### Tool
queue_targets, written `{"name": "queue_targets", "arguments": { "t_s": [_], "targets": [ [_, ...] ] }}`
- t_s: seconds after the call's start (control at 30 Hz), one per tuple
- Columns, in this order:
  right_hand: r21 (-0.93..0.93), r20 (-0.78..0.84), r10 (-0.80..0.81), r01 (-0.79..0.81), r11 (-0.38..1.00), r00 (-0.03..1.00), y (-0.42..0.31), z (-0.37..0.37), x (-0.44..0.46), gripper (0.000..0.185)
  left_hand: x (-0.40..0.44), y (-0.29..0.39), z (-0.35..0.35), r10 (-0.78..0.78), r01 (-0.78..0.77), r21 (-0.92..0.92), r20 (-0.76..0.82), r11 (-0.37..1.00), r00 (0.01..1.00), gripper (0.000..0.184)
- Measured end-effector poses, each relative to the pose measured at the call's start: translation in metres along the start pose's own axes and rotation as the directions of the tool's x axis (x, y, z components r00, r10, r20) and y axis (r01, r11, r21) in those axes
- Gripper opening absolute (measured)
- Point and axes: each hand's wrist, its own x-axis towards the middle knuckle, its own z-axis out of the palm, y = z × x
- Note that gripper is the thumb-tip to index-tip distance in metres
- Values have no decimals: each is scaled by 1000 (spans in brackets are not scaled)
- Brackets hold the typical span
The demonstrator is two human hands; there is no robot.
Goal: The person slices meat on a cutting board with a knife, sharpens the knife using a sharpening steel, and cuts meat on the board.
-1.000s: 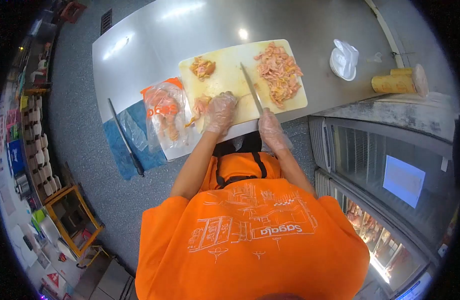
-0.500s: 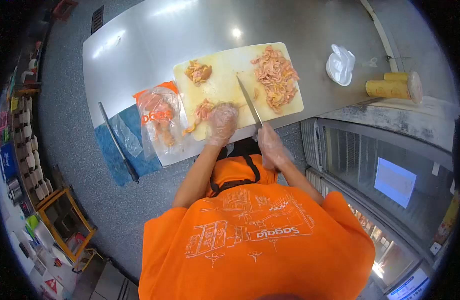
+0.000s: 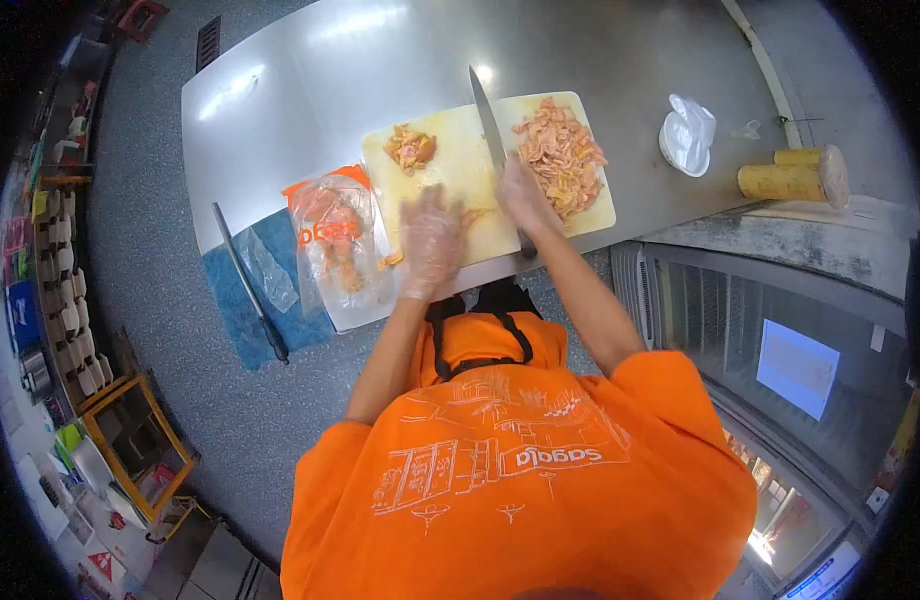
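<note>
A long knife [image 3: 487,115] points away from me across a white cutting board [image 3: 462,150], its blade reaching past the far edge. My right hand [image 3: 525,195], in a clear glove, is closed on the knife near the base of the blade, with the handle's end showing below it. Beside it, my gloved left hand [image 3: 433,240] rests over the board's near left part, its fingers smeared by motion; raw meat is partly hidden there. Cut raw meat strips [image 3: 562,160] are heaped on the right. A smaller meat piece [image 3: 411,149] lies at the far left.
Left of the board, a clear plastic bag [image 3: 332,240] with orange print holds raw meat. A sharpening rod [image 3: 242,270] lies across a blue cloth [image 3: 255,335]. A white bowl [image 3: 686,137] and yellow film rolls [image 3: 788,182] are at the right. A metal table [image 3: 280,140] carries these.
The knife and my right hand have moved away from me, and the blade now crosses the board's far edge. My left hand has shifted slightly left and blurred over the near meat.
</note>
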Motion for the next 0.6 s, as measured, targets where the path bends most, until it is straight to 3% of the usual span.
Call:
{"name": "queue_targets", "arguments": {
  "t_s": [0.03,0.1,0.13,0.23,0.33,0.43,0.53,0.57,0.6],
  "targets": [
    [-106,-39,-160,155,982,986,38,24,-38,28,0,-10,-8,-2,5,69,-44,998,999,26],
    [-85,80,-129,136,987,988,45,11,-99,27,-3,-33,5,-26,21,20,348,1000,937,28],
    [17,237,56,-62,998,970,22,-20,-112,25,-2,-41,10,-24,30,-2,529,1000,848,29],
    [-29,103,244,-242,970,964,36,-44,-118,23,1,-38,4,-91,124,-46,442,991,892,22],
    [-37,31,147,-146,989,989,34,-52,-111,24,16,-22,-23,-138,248,-243,394,938,909,23],
    [27,145,161,-167,986,976,0,-60,-115,25,16,-13,12,-380,594,-433,486,678,787,35],
    [95,166,227,-245,965,959,-7,-75,-123,24,35,-21,6,-390,670,-495,556,554,734,33],
    [109,150,256,-274,956,955,-5,-77,-126,25,40,-22,8,-388,819,-545,727,178,567,30],
    [124,134,284,-300,946,949,-2,-80,-129,27,45,-17,2,-409,770,-583,655,262,635,25]
  ]
}}
